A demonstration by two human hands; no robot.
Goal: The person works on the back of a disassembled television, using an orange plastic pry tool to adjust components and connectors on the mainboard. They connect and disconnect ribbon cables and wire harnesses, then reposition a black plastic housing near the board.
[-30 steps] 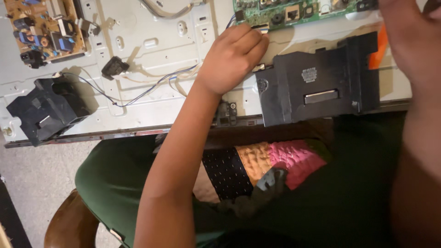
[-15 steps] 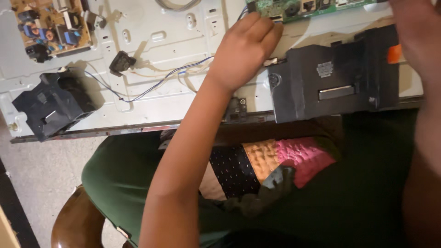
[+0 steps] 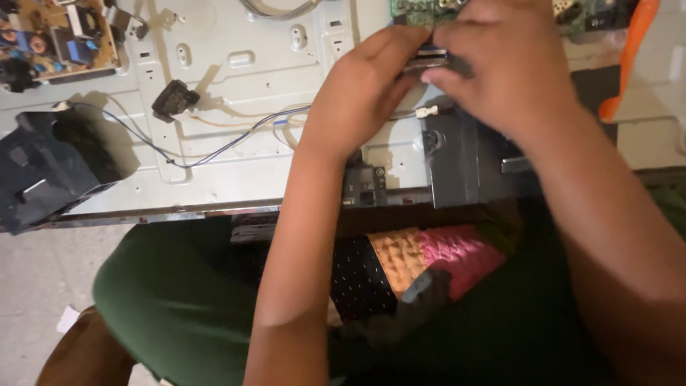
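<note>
Flat connector (image 3: pixel 429 58) at twelve o'clock below the green circuit board (image 3: pixel 421 8), pinched between our left hand (image 3: pixel 361 107) and right hand (image 3: pixel 500 78), fingers closed on it, black speaker box (image 3: pixel 464 164) at six o'clock of it, white metal back panel (image 3: pixel 236 86) at nine, orange tool (image 3: pixel 629 57) at three.

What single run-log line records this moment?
left hand: pinching flat connector | right hand: gripping same connector | site: green circuit board edge on metal panel

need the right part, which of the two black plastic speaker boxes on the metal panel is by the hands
The black plastic speaker box on the right, directly under both hands, left hand and right hand. The other black speaker box sits untouched at the panel's far left corner.
</note>
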